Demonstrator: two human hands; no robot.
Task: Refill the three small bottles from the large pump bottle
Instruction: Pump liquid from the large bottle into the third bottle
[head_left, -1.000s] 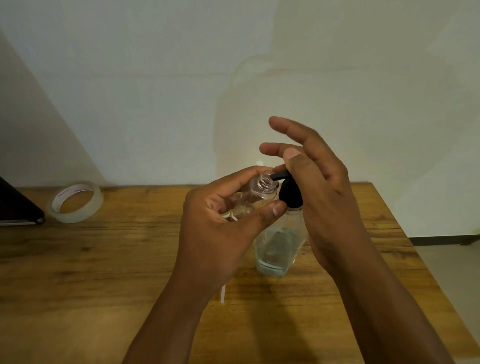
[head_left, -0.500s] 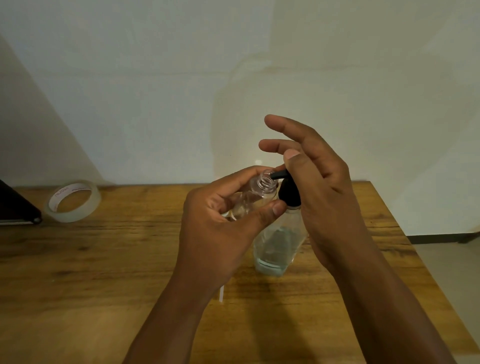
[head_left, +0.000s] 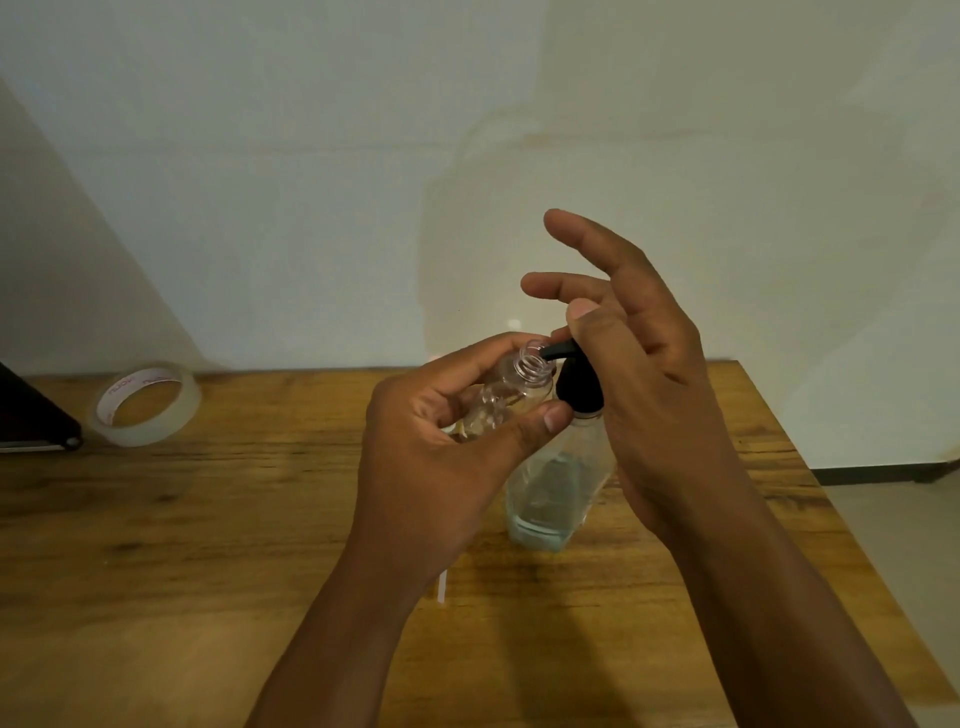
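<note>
Your table (head_left: 208, 545) is matt wood with dark grain streaks. The small bottle (head_left: 511, 395) looks like clear glossy plastic with a ribbed neck; the large pump bottle (head_left: 558, 483) is clear too, its pump head (head_left: 579, 389) matt black. The tape roll (head_left: 148, 402) is translucent, shiny.

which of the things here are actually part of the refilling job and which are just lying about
Part of the job:
- small clear plastic bottle, cap off, held by the left hand
- large clear pump bottle with black pump head, pressed by the right hand

Just lying about:
- roll of clear adhesive tape on the wooden table
- dark flat object at the left edge
</note>
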